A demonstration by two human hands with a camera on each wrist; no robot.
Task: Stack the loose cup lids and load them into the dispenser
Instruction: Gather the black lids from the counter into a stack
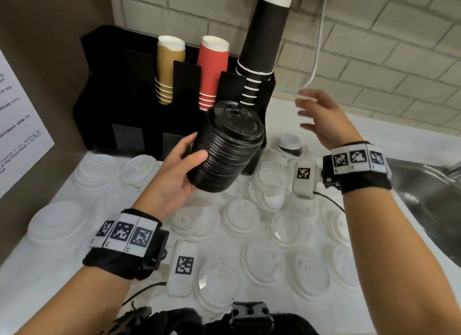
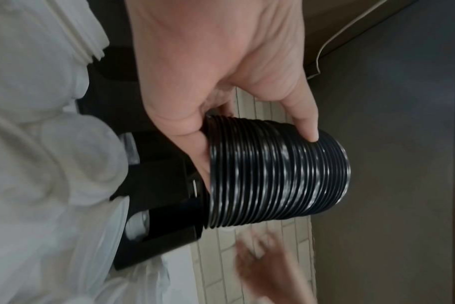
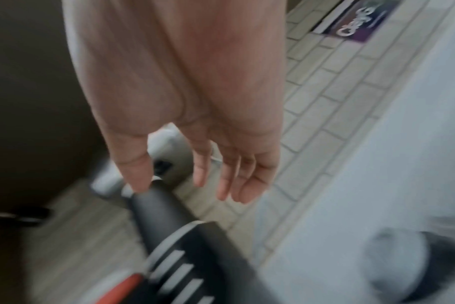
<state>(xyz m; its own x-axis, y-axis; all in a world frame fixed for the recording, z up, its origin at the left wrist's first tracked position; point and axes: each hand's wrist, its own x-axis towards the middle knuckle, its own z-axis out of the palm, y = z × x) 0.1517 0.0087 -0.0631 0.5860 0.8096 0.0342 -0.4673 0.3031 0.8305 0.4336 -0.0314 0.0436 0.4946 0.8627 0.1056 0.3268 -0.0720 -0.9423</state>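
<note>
My left hand (image 1: 179, 170) grips a tall stack of black cup lids (image 1: 228, 147), tilted, just in front of the black dispenser (image 1: 104, 90). In the left wrist view my thumb and fingers (image 2: 305, 125) wrap round the black lid stack (image 2: 278, 172). My right hand (image 1: 316, 117) hovers to the right of the stack, fingers spread and holding nothing; it is blurred. The right wrist view shows the same open right hand (image 3: 195, 179) above the black cups (image 3: 169, 216). Several loose white lids (image 1: 262, 262) lie scattered over the white counter (image 1: 30, 297).
The dispenser holds stacks of tan cups (image 1: 168, 68), red cups (image 1: 212, 70) and tall black cups (image 1: 264, 40). A short stack of white and black lids (image 1: 289, 145) sits right of it. A steel sink (image 1: 429, 197) lies at the right; a brick wall (image 1: 374, 60) is behind.
</note>
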